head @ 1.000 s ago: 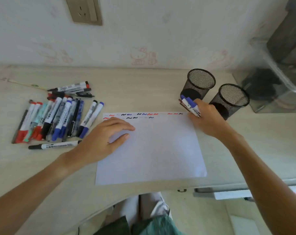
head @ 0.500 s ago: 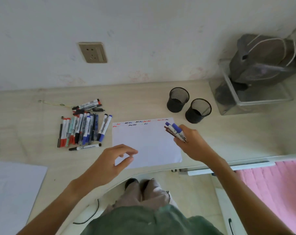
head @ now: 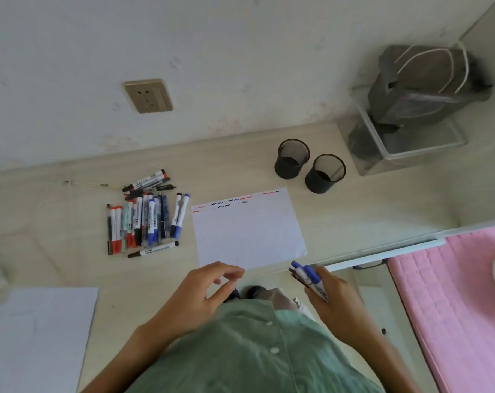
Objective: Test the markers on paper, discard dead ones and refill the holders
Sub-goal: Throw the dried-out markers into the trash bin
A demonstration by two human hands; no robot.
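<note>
A white test sheet (head: 247,231) with red, blue and black squiggles along its far edge lies on the desk. To its left sits a pile of several markers (head: 144,219), one black marker (head: 153,249) lying apart in front. Two black mesh holders (head: 292,158) (head: 325,173) stand behind the sheet at the right; nothing shows above their rims. My right hand (head: 334,302) grips a bundle of markers (head: 308,276) with blue caps, off the desk's front edge. My left hand (head: 203,293) hovers near the sheet's front edge, fingers loosely curled, holding nothing.
A clear plastic bin (head: 405,143) with a grey bag (head: 422,83) in it stands at the right back. Another white sheet (head: 33,330) lies at the front left. A pink bed cover (head: 461,296) is at the right. A wall socket (head: 148,95) is above the desk.
The view has pulled back and up from the desk. Both hands have drawn back toward my body; my left hand left the sheet and my right hand carried the marker bundle away from the holders.
</note>
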